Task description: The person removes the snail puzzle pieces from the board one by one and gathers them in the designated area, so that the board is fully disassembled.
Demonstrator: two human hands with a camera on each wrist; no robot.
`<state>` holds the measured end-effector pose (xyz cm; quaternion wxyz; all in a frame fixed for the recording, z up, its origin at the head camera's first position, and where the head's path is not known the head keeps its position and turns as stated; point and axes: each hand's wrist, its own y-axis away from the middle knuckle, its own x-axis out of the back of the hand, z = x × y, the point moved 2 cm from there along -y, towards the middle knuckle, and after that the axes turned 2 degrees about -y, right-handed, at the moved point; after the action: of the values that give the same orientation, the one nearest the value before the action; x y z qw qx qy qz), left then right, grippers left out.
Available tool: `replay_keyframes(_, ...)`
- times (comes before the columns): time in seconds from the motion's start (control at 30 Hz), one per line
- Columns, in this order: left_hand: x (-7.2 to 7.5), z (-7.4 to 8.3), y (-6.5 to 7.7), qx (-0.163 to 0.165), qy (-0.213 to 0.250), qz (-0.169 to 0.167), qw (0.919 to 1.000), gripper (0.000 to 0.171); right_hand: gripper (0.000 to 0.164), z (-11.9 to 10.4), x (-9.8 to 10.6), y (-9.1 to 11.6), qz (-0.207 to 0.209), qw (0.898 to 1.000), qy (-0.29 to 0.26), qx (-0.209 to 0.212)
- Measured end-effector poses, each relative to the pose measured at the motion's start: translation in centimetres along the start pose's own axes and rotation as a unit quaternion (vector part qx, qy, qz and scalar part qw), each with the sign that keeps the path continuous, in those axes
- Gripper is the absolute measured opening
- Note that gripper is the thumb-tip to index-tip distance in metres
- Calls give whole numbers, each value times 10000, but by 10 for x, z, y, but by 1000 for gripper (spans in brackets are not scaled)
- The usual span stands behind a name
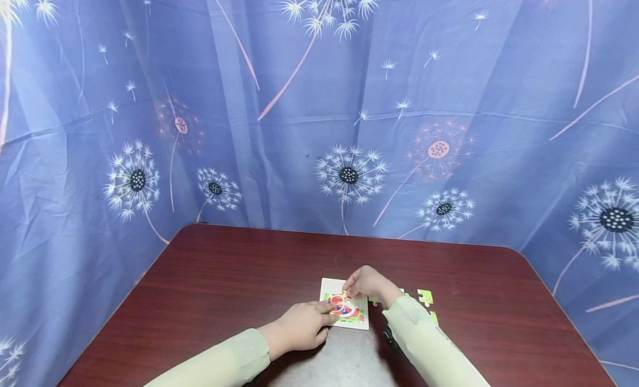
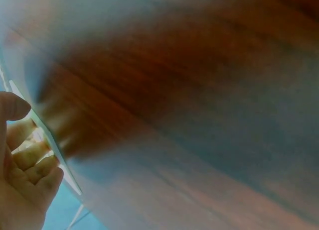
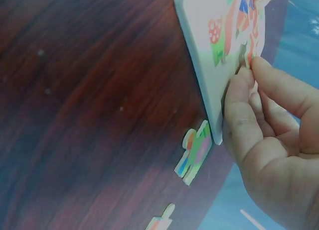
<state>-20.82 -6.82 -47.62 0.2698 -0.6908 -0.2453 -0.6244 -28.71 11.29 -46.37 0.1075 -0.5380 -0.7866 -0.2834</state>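
Observation:
A square jigsaw puzzle board (image 1: 330,285) with a white border and a colourful, partly assembled picture lies on the table. My left hand (image 1: 302,325) rests on its left side, fingers stretched over the picture. Over the upper right of the board, my right hand (image 1: 370,283) pinches a small puzzle piece (image 3: 247,53) between thumb and forefinger, low against the picture. The fingers cover most of that piece. In the right wrist view a loose puzzle piece (image 3: 199,149) lies close by the board's edge. The left wrist view shows the left fingers (image 2: 31,154) at the board's edge.
More loose pieces lie right of the board, among them a green one (image 1: 425,296) and another (image 1: 434,316) partly behind the right sleeve. The dark red wooden table (image 1: 224,276) is bordered by a blue dandelion-print curtain (image 1: 279,171) at the back and sides.

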Motion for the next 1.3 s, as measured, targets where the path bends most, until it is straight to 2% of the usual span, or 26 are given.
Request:
replay_keyframes(0.37,-3,-2,1,-45,84,40,9999,41,11,0,0,-1,-87,10000,7,35)
replay_keyframes(0.67,0,1,-1,-32,-24,-59,10000,44,8,2,-5,1,441,9984,311,189)
replay_keyframes(0.8,-2,3,-1,-34,-37,-46,10000,44,8,6,-6,2,547,9976,336,274)
replay_keyframes(1.1,-3,4,-2,-9,-144,202,9997,41,9,10,-5,3,387,9984,25,416)
replay_keyframes(1.3,-1,5,-2,42,-131,240,9996,40,9,10,-3,4,280,9987,-190,382)
